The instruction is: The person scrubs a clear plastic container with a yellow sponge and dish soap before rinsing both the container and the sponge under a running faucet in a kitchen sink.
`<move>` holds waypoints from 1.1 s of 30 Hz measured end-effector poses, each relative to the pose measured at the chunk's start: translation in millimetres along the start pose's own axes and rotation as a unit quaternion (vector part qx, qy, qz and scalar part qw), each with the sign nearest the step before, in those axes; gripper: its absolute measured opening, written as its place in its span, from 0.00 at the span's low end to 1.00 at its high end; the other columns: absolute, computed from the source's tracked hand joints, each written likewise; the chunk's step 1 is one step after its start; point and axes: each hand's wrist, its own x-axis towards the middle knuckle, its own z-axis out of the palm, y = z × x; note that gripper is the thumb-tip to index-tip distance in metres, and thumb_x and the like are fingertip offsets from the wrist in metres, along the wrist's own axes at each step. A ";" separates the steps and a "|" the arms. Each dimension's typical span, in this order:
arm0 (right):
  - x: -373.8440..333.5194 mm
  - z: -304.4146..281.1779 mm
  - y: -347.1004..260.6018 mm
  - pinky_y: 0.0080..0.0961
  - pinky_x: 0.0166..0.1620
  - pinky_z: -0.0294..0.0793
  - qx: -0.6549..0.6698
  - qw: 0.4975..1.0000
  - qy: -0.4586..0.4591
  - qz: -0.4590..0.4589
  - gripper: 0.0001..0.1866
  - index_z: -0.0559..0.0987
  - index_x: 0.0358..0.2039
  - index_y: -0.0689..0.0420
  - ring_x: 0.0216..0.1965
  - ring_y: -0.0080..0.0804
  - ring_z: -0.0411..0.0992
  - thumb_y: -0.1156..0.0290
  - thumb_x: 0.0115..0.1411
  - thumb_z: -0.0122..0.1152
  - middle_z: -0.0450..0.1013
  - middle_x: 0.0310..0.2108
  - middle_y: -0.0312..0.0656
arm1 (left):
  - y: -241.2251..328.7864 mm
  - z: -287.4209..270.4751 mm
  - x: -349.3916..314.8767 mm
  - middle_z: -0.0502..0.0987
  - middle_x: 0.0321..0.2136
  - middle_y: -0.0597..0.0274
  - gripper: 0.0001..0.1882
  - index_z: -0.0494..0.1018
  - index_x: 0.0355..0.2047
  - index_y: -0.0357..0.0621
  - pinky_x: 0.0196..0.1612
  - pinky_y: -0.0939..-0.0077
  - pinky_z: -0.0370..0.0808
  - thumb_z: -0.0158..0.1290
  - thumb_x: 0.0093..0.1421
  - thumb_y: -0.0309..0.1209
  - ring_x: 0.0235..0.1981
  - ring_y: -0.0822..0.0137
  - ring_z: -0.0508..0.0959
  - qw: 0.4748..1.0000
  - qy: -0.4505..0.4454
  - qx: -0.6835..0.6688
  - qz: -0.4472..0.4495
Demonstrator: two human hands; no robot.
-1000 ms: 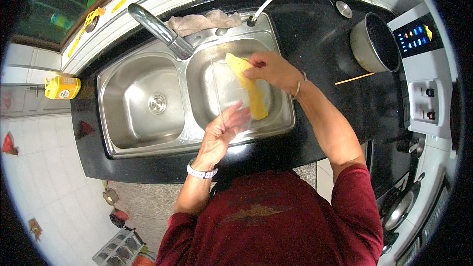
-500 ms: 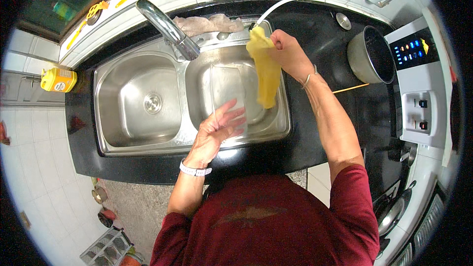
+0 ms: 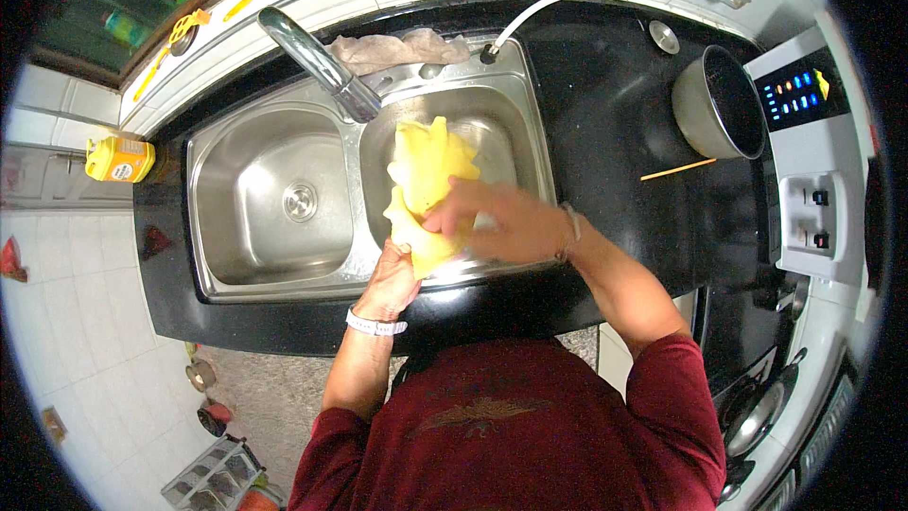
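A yellow cloth (image 3: 430,166) is spread over the right basin (image 3: 522,147) of the steel sink, bunched and draped over my left hand. My left hand (image 3: 390,286) comes up at the basin's front edge, its fingers mostly hidden beneath the cloth. It held a clear rectangular thing a moment ago, which the cloth now largely covers. My right hand (image 3: 506,222), smeared by motion, presses its fingers onto the cloth from the right. The chrome faucet (image 3: 322,66) reaches over the divider between the basins.
The left basin (image 3: 222,199) has a round drain. A greyish rag (image 3: 397,49) lies behind the faucet. On the black counter are a yellow bottle (image 3: 120,159) at left, and a pot (image 3: 695,104), a chopstick-like stick (image 3: 678,170) and a small round lid (image 3: 663,37) at right.
My right hand has brought the yellow cloth from the sink's right rear corner leftward and nearer, onto my left hand and the clear thing. My left hand has barely moved.
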 end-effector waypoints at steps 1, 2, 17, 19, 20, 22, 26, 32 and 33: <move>3.2 0.3 7.3 0.44 0.54 0.65 -0.034 0.996 0.081 -0.019 0.14 0.74 0.41 0.56 0.50 0.45 0.68 0.62 0.58 0.55 0.71 0.46 0.47 | -0.7 -1.1 0.5 0.68 0.56 0.57 0.25 0.62 0.60 0.47 0.56 0.50 0.73 0.51 0.62 0.26 0.55 0.55 0.71 1.000 -0.021 0.000 0.002; 9.6 5.2 20.1 0.47 0.55 0.62 -0.069 0.984 0.161 -0.038 0.17 0.74 0.44 0.58 0.52 0.46 0.67 0.61 0.58 0.55 0.70 0.48 0.48 | -2.2 -3.4 1.3 0.68 0.56 0.58 0.25 0.61 0.60 0.48 0.56 0.52 0.72 0.50 0.63 0.26 0.56 0.56 0.70 0.999 -0.043 0.000 0.003; 73.7 -4.0 57.6 0.46 0.49 0.67 -0.291 0.927 -0.005 0.236 0.24 0.75 0.44 0.57 0.46 0.48 0.70 0.52 0.54 0.57 0.74 0.42 0.48 | 6.2 40.8 -11.0 0.71 0.53 0.52 0.27 0.61 0.60 0.43 0.55 0.58 0.73 0.47 0.60 0.17 0.54 0.57 0.73 0.988 -0.054 0.144 0.007; 55.6 29.4 43.6 0.47 0.48 0.68 -0.364 0.917 0.115 0.116 0.21 0.76 0.43 0.53 0.46 0.48 0.71 0.53 0.53 0.57 0.73 0.41 0.45 | 1.4 25.7 -5.9 0.71 0.53 0.54 0.27 0.62 0.60 0.43 0.55 0.62 0.72 0.43 0.59 0.13 0.53 0.62 0.73 0.988 -0.030 0.153 0.020; 44.4 50.9 26.7 0.47 0.49 0.66 -0.422 0.880 0.211 0.054 0.22 0.76 0.42 0.55 0.46 0.48 0.71 0.54 0.52 0.57 0.73 0.40 0.45 | -5.4 21.5 -6.0 0.71 0.52 0.55 0.28 0.63 0.59 0.43 0.55 0.64 0.71 0.41 0.59 0.11 0.52 0.64 0.73 0.988 -0.014 0.153 0.022; 43.0 74.4 21.6 0.48 0.51 0.64 -0.462 0.816 0.347 -0.017 0.21 0.76 0.41 0.56 0.45 0.47 0.71 0.55 0.52 0.58 0.73 0.38 0.44 | -3.4 25.9 -7.7 0.66 0.57 0.56 0.28 0.58 0.62 0.44 0.58 0.62 0.69 0.43 0.61 0.16 0.55 0.63 0.70 0.996 0.035 0.034 0.078; 56.1 47.5 49.9 0.48 0.51 0.65 -0.374 0.885 0.269 0.063 0.19 0.75 0.40 0.57 0.44 0.47 0.72 0.58 0.51 0.60 0.74 0.37 0.46 | -27.2 -9.6 -5.4 0.65 0.59 0.56 0.32 0.54 0.65 0.48 0.60 0.62 0.66 0.44 0.61 0.16 0.56 0.61 0.69 0.994 -0.099 0.022 0.041; 51.7 33.1 33.0 0.53 0.47 0.70 -0.404 0.904 0.115 0.075 0.26 0.76 0.42 0.57 0.47 0.50 0.72 0.54 0.46 0.62 0.75 0.39 0.51 | 8.3 28.1 -7.4 0.75 0.45 0.58 0.22 0.67 0.56 0.46 0.56 0.69 0.70 0.44 0.62 0.17 0.50 0.62 0.74 0.996 -0.009 0.088 0.034; 55.7 77.6 50.7 0.54 0.56 0.61 -0.392 0.833 0.388 0.042 0.31 0.74 0.45 0.65 0.50 0.51 0.68 0.52 0.48 0.61 0.73 0.43 0.54 | 13.2 28.5 -8.3 0.75 0.45 0.59 0.18 0.68 0.54 0.45 0.53 0.69 0.72 0.44 0.64 0.19 0.49 0.64 0.75 0.994 0.024 0.093 0.047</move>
